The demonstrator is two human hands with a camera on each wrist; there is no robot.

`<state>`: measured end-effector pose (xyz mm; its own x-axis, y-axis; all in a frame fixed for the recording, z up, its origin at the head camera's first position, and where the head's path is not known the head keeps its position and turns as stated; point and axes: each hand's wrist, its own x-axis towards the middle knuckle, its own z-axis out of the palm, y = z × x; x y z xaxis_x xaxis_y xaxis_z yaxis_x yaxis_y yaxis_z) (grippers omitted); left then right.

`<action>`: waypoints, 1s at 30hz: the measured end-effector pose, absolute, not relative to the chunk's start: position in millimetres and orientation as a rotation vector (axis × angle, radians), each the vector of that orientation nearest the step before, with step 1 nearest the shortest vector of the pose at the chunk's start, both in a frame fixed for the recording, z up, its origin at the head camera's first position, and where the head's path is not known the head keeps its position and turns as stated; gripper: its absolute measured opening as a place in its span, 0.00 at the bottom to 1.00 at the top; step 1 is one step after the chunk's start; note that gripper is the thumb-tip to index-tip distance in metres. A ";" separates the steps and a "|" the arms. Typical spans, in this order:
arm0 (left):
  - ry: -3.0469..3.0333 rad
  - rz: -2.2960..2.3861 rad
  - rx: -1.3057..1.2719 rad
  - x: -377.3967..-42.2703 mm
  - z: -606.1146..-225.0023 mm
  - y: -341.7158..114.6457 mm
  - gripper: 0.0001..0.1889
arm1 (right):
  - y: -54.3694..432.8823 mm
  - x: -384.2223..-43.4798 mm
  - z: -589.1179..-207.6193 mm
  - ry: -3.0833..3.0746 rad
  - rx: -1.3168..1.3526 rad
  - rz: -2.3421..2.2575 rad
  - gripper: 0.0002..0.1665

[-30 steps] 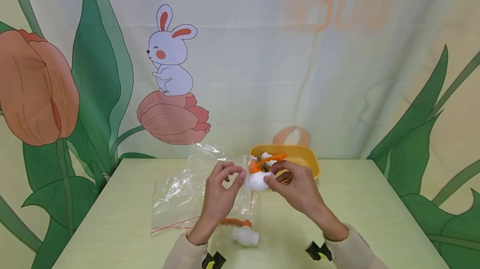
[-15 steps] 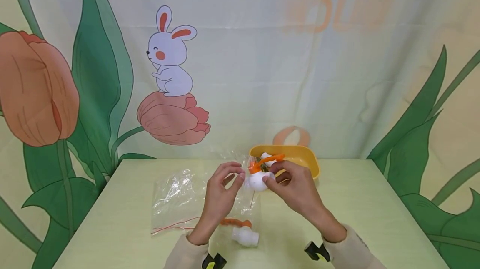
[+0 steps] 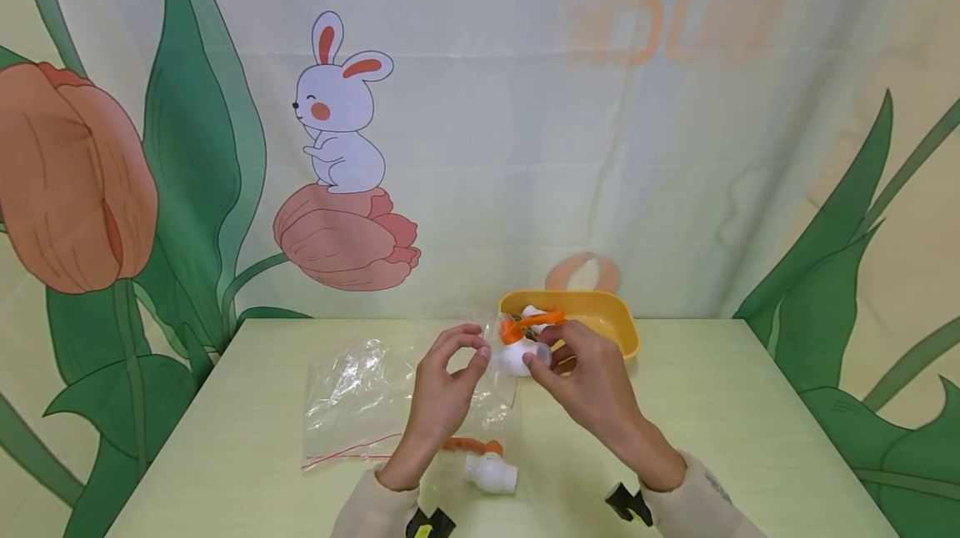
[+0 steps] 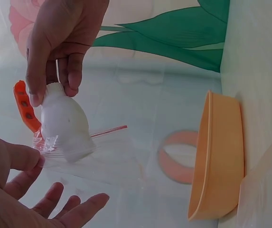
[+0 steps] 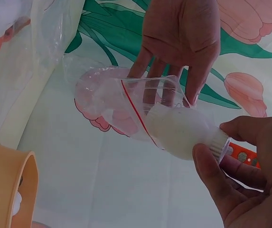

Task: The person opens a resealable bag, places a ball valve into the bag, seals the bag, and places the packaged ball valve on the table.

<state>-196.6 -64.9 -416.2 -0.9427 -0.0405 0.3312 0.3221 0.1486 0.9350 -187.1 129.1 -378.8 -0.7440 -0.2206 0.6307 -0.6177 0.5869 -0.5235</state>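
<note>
A white plastic ball valve with an orange lever handle is held up over the table by my right hand. The fingers and thumb grip its ribbed end, seen close in the right wrist view. Its other end sits inside the mouth of a small clear zip bag with a red seal line. My left hand pinches the bag's edge between thumb and forefinger, its other fingers spread in the left wrist view. A second white valve with an orange handle lies on the table below, near my left wrist.
A yellow tray stands at the back of the table, just behind my right hand, with white fittings inside. A large clear zip bag lies flat to the left. A printed curtain hangs behind the table.
The valve has turned slightly in my right hand, its open end now facing more toward the camera. The bag's upper part has sunk lower behind my left hand.
</note>
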 end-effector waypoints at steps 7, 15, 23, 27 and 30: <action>-2.147 -1.845 -0.319 -196.6 -417.6 -64.1 0.05 | 127.6 -188.6 -383.7 -2.262 0.717 0.985 0.11; -2.113 -1.963 -0.359 -195.6 -417.4 -63.2 0.05 | 126.9 -190.2 -386.4 -2.200 0.724 0.946 0.13; -2.085 -2.123 -0.396 -192.2 -414.0 -62.5 0.08 | 125.8 -191.2 -387.9 -2.187 0.720 0.934 0.14; -2.087 -2.144 -0.405 -191.2 -412.8 -62.7 0.08 | 124.8 -191.0 -390.0 -2.205 0.741 0.940 0.14; -2.085 -2.153 -0.406 -191.0 -412.8 -63.1 0.08 | 124.0 -191.2 -391.4 -2.214 0.749 0.938 0.13</action>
